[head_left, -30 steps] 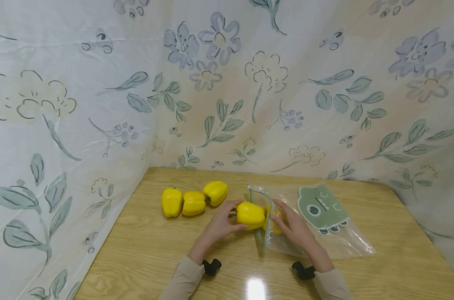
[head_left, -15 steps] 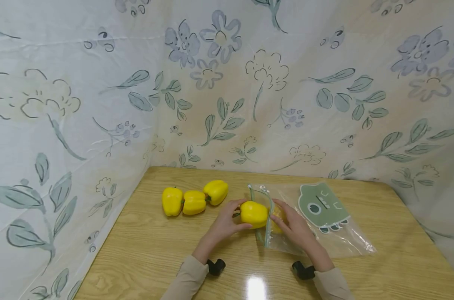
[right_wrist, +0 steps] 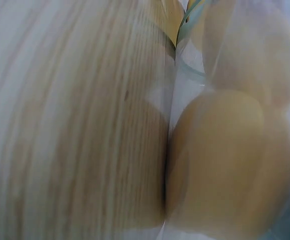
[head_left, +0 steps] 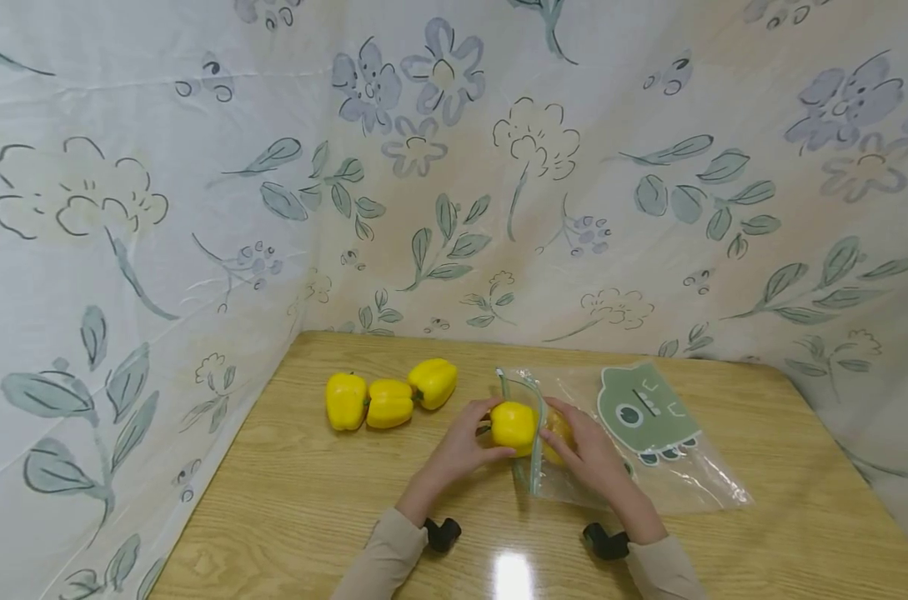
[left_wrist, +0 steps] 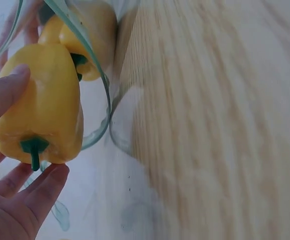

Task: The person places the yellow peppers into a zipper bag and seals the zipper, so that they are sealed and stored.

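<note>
With the held yellow pepper (head_left: 515, 427) as clock centre in the head view, the worktop's (head_left: 273, 517) far edge meets the patterned cloth (head_left: 423, 208) at 12 o'clock; a broad stretch of wood shows at 8. At 10 o'clock, 3 loose peppers (head_left: 389, 403) sit close together. The left hand (head_left: 464, 442), fingers spread to its width, grips the held yellow pepper at the plastic bag's (head_left: 694, 492) mouth, its 3 o'clock end behind the lip. The right hand (head_left: 592, 446), thumb opposite fingers, holds the bag around another pepper (right_wrist: 225, 165).
</note>
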Demonstrator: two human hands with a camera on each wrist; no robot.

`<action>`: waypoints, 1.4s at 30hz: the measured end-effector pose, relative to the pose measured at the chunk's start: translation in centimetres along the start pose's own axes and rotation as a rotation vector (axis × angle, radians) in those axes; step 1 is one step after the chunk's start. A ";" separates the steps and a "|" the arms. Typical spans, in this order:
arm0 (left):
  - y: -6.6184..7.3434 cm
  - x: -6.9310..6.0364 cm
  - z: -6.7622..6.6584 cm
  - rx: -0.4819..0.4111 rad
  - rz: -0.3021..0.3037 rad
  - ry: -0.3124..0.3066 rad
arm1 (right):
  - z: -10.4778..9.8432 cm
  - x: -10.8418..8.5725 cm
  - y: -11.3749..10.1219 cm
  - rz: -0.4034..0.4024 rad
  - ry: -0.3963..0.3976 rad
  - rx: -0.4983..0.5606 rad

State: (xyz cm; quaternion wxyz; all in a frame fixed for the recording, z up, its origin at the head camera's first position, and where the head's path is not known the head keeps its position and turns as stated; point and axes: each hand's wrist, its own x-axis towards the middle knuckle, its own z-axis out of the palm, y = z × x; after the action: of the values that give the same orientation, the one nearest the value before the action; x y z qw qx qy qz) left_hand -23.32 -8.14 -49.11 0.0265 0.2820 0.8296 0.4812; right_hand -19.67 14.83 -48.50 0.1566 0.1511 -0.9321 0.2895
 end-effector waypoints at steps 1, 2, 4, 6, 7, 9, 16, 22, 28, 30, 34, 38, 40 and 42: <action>0.0 0.1 0.0 -0.002 0.002 0.002 | 0.0 0.0 0.0 -0.005 0.003 -0.001; 0.1 0.1 0.1 -0.003 0.006 0.004 | 0.0 0.0 0.0 -0.009 0.004 -0.004; 0.2 0.2 0.2 -0.002 0.009 0.007 | 0.0 0.1 0.0 -0.018 0.009 -0.006; 0.2 0.3 0.2 0.004 0.010 0.007 | 0.0 0.2 0.0 -0.027 0.013 -0.006; 0.3 0.3 0.3 0.006 0.011 0.006 | 0.0 0.2 0.0 -0.031 0.015 -0.006; 0.3 0.4 0.4 0.002 0.012 0.004 | 0.0 0.2 0.0 -0.039 0.018 -0.004; 0.3 0.7 0.7 -0.030 0.026 -0.001 | 0.1 0.2 -0.1 -0.040 0.018 -0.007; 0.3 1.0 1.1 -0.062 0.028 -0.005 | 0.2 0.1 -0.1 -0.069 0.046 -0.023; 0.3 1.3 1.5 -0.064 0.022 -0.012 | 0.1 0.1 -0.2 -0.071 0.057 -0.019; 0.4 1.5 1.6 -0.064 0.018 -0.005 | 0.0 0.2 -0.3 -0.061 0.050 -0.019; 0.5 1.6 1.9 -0.136 -0.039 0.012 | -0.1 0.2 -0.4 -0.037 0.030 -0.012; 0.3 1.6 2.0 -0.272 -0.067 0.002 | -0.1 0.3 -0.4 -0.042 0.029 0.001; 0.2 1.6 2.0 -0.317 -0.052 -0.014 | -0.2 0.4 -0.4 -0.049 0.034 0.003; 0.1 1.5 1.9 -0.337 -0.035 -0.031 | -0.2 0.4 -0.3 -0.051 0.036 -0.001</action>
State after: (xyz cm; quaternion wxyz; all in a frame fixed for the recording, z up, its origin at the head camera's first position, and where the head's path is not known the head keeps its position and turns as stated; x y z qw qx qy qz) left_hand -23.95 -5.87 -49.70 0.0945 0.2663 0.7415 0.6086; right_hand -19.86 14.62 -48.00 0.1810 0.1695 -0.9251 0.2876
